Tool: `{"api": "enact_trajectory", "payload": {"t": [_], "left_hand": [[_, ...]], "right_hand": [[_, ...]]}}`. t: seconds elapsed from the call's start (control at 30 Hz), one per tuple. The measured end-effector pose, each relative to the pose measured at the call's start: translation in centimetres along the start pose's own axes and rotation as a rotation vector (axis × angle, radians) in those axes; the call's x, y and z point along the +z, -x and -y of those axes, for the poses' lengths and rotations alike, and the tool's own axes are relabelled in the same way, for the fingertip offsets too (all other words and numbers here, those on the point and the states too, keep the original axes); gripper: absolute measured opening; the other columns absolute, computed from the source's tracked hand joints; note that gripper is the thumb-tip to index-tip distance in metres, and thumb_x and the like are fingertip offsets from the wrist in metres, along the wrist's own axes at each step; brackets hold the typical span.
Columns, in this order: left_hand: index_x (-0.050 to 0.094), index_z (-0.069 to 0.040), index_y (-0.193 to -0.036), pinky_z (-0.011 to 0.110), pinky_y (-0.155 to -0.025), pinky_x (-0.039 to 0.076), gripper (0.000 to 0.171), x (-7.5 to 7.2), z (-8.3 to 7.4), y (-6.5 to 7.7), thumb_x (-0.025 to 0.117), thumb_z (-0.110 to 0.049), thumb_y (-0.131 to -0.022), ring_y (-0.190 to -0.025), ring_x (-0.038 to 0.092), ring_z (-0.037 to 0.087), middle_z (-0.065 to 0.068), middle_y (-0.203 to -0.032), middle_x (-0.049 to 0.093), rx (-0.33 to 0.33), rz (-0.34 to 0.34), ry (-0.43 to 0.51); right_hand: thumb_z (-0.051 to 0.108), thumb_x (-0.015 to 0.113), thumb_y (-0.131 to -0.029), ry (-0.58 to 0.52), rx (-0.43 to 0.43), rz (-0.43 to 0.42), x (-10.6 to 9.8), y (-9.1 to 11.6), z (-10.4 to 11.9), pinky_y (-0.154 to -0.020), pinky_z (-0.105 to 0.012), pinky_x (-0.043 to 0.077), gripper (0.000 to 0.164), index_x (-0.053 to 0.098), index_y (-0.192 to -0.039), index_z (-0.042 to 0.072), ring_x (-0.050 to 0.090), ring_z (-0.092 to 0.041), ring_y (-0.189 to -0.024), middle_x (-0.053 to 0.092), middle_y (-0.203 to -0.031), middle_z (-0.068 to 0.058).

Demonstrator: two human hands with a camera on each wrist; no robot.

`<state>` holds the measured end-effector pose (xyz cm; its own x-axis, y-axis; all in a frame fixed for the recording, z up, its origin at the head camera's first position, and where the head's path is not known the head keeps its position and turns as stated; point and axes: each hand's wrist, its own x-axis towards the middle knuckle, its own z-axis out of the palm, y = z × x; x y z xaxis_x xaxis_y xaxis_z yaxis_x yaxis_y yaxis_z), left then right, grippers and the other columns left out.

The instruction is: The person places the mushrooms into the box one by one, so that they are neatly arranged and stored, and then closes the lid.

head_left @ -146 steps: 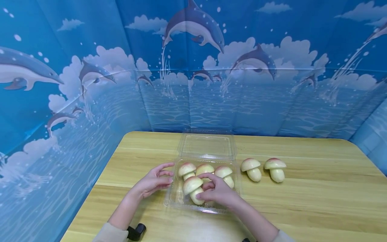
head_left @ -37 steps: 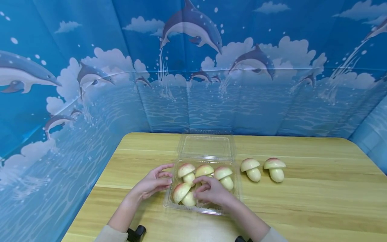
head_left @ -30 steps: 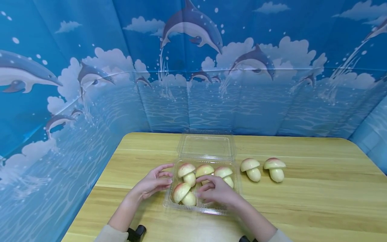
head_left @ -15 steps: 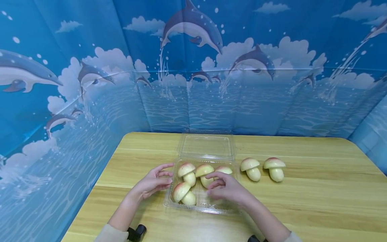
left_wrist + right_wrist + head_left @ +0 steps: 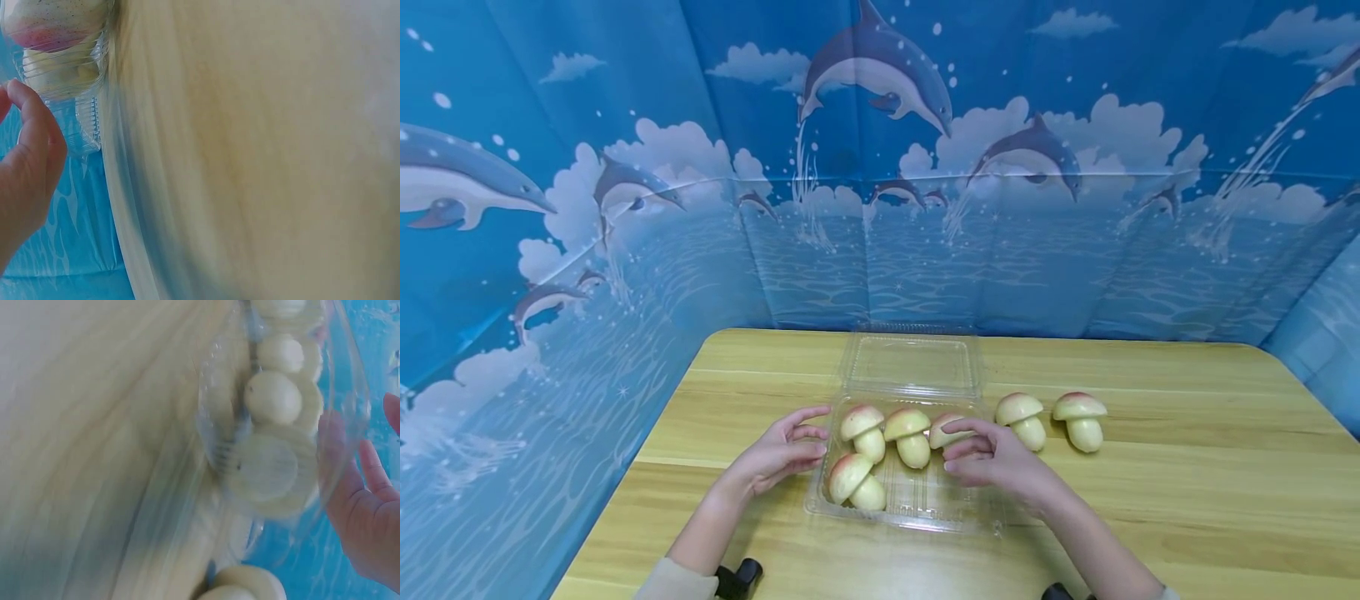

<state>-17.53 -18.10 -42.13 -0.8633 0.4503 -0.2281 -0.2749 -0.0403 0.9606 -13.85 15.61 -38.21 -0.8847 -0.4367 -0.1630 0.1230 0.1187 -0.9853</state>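
Note:
A clear plastic clamshell box (image 5: 925, 492) lies on the table with its lid folded back. In it, three cream mushroom-shaped pieces with reddish caps form a back row: left (image 5: 863, 429), middle (image 5: 912, 437) and right (image 5: 946, 429). Another mushroom-shaped piece (image 5: 857, 483) lies tilted in the front left corner. My left hand (image 5: 782, 450) is at the box's left edge, fingers loosely bent, holding nothing; whether it touches the rim I cannot tell. My right hand (image 5: 1000, 467) is over the box's right side, fingers relaxed and nothing held, partly hiding the back-right piece.
Two more mushroom-shaped pieces lie on the wooden table (image 5: 1187, 467) right of the box, one nearer (image 5: 1026, 421) and one farther right (image 5: 1081, 421). The transparent lid (image 5: 913, 362) extends behind the box. A blue dolphin-print curtain (image 5: 925, 250) hangs beyond the table.
My right hand set the mushroom-shaped piece it held into the front left corner, let go, and has moved right across the box. My left hand has stayed at the left edge.

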Motion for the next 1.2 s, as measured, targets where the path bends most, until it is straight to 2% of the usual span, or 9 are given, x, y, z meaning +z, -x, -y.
{"api": "enact_trajectory", "payload": {"t": [0.2, 0.43, 0.57, 0.7, 0.9, 1.2], "left_hand": [[0.027, -0.002, -0.144, 0.023, -0.071, 0.052, 0.068, 0.0, 0.1, -0.1, 0.061, 0.003, -0.085, -0.077, 0.057, 0.01, 0.006, -0.105, 0.053, -0.005, -0.006, 0.003], [0.027, -0.002, -0.144, 0.024, -0.072, 0.052, 0.068, 0.1, -0.1, -0.2, 0.061, 0.001, -0.086, -0.079, 0.057, 0.01, 0.009, -0.107, 0.052, -0.003, -0.003, -0.003], [0.027, -0.002, -0.144, 0.024, -0.072, 0.052, 0.068, 0.1, -0.2, -0.1, 0.062, 0.001, -0.085, -0.079, 0.057, 0.011, 0.009, -0.107, 0.052, -0.005, -0.006, -0.004], [0.026, -0.002, -0.144, 0.024, -0.072, 0.052, 0.068, 0.1, -0.2, 0.0, 0.062, 0.001, -0.086, -0.079, 0.057, 0.01, 0.009, -0.107, 0.052, -0.008, -0.011, -0.01], [0.025, 0.0, -0.144, 0.023, -0.072, 0.052, 0.068, 0.2, -0.2, 0.1, 0.061, 0.002, -0.086, -0.078, 0.057, 0.01, 0.009, -0.106, 0.052, -0.001, -0.005, -0.01], [0.025, 0.0, -0.144, 0.023, -0.071, 0.051, 0.068, 0.3, -0.3, 0.1, 0.06, 0.003, -0.085, -0.077, 0.057, 0.01, 0.009, -0.105, 0.052, 0.002, -0.008, -0.004]], "right_hand": [[0.011, 0.068, -0.083, 0.019, 0.007, -0.044, -1.2, 0.8, 0.4, -0.082, -0.045, 0.052, 0.06, 0.039, -0.132, -0.007, 0.061, -0.031, -0.094, 0.058, -0.108, -0.024], [0.01, 0.068, -0.082, 0.031, -0.03, -0.076, -2.9, 1.5, 0.3, -0.08, -0.039, 0.053, 0.062, 0.037, -0.133, -0.008, 0.06, -0.027, -0.095, 0.058, -0.108, -0.023], [0.01, 0.067, -0.084, 0.022, -0.042, -0.084, -3.8, 1.8, 0.4, -0.08, -0.041, 0.053, 0.062, 0.035, -0.133, -0.01, 0.061, -0.023, -0.095, 0.058, -0.11, -0.024], [0.01, 0.065, -0.085, 0.03, -0.048, -0.109, -4.8, 2.3, 0.2, -0.081, -0.04, 0.053, 0.058, 0.037, -0.132, -0.008, 0.062, -0.018, -0.095, 0.059, -0.108, -0.02], [0.007, 0.064, -0.086, 0.033, -0.048, -0.16, -6.2, 3.1, -0.3, -0.08, -0.038, 0.053, 0.054, 0.039, -0.132, -0.007, 0.063, -0.019, -0.092, 0.062, -0.102, -0.012], [0.007, 0.06, -0.089, 0.052, -0.033, -0.178, -8.1, 4.1, -1.1, -0.081, -0.034, 0.053, 0.055, 0.033, -0.135, -0.008, 0.062, -0.017, -0.094, 0.06, -0.107, -0.012]]}}
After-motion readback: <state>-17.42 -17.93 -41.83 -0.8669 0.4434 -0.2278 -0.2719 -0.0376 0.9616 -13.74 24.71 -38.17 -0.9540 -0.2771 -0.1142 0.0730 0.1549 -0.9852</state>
